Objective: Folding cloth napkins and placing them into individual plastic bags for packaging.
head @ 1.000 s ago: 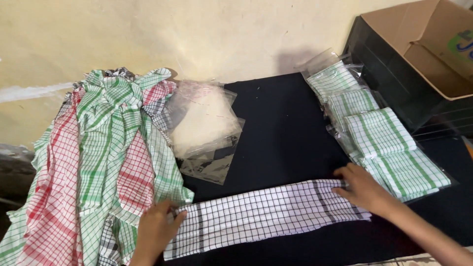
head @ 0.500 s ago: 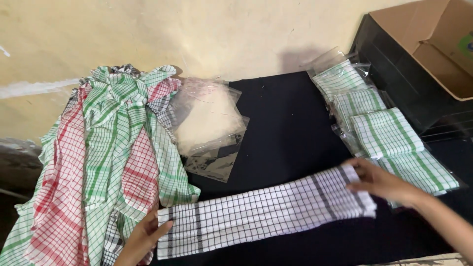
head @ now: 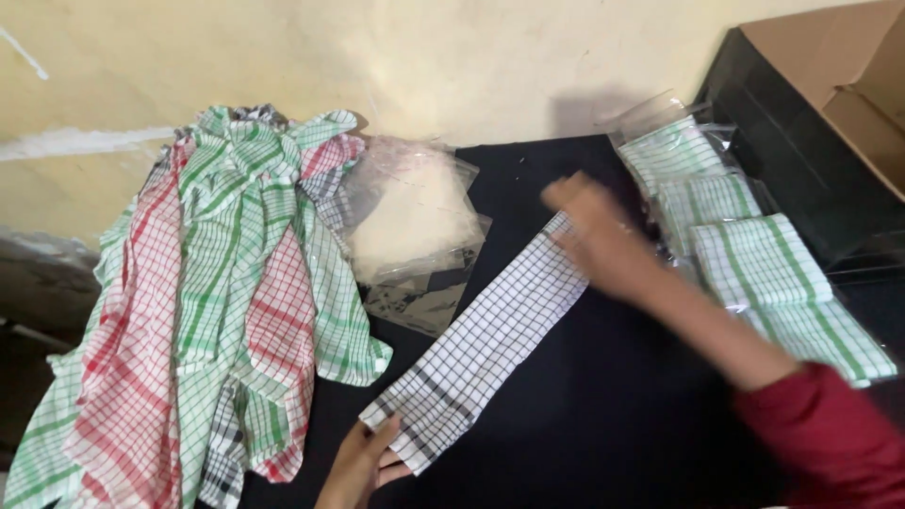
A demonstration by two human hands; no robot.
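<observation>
A folded black-and-white checked cloth (head: 490, 344) lies slantwise on the black table (head: 603, 415). The left hand (head: 363, 462) pinches its near end between thumb and fingers. The right hand (head: 589, 231), blurred, grips the far end. A heap of red and green checked cloths (head: 217, 292) lies to the left, clear plastic bags (head: 410, 221) beside it, bagged green cloths (head: 745, 254) to the right.

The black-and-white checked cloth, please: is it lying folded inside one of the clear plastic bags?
No, the black-and-white checked cloth lies as a long strip on the black table, held at its ends by the left hand and right hand.
</observation>
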